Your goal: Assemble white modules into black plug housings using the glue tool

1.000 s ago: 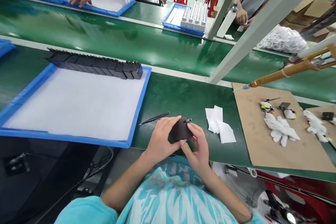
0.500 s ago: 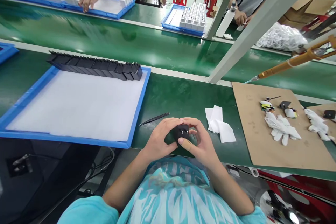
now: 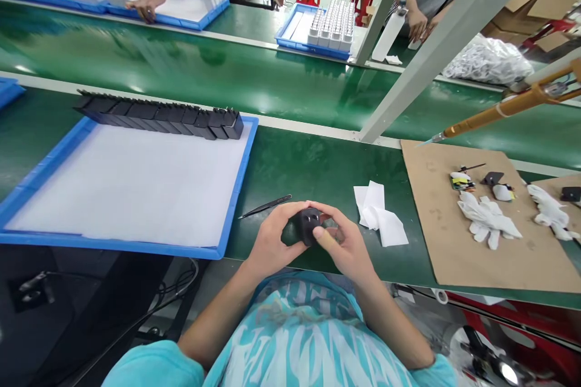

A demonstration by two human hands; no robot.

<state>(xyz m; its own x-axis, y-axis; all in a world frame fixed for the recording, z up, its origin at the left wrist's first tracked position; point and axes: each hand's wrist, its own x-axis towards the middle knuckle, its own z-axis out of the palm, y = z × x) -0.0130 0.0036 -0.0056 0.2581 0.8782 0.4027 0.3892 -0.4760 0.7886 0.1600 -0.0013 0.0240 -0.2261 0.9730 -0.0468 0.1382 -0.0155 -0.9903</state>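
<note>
A small black power adapter (image 3: 309, 225) is held between both hands just above the front of the green bench. My left hand (image 3: 273, 237) curls around its left side, with the fingers over the top and the thumb underneath. From the right, my right hand (image 3: 345, 247) grips it, thumb pressed on the near face. Black tweezers (image 3: 265, 207) lie beside my left hand. White paper wipes (image 3: 379, 215) rest to the right of my right hand. A row of similar black adapters (image 3: 166, 118) lines the far side of a blue-rimmed tray (image 3: 239, 184) lined with white sheet.
Brown cardboard (image 3: 447, 242) on the right carries white gloves (image 3: 488, 217) and small electronic parts (image 3: 462, 180). A brown-handled hanging tool (image 3: 494, 113) and a slanted metal post (image 3: 447, 42) stand over the bench. Across it, co-workers' hands (image 3: 147, 5) are near trays of white adapters (image 3: 333, 27).
The adapter has turned slightly in my fingers and tilted, with more of its side showing. Both hands keep hold of it. Across the bench, a co-worker's hand has shifted slightly.
</note>
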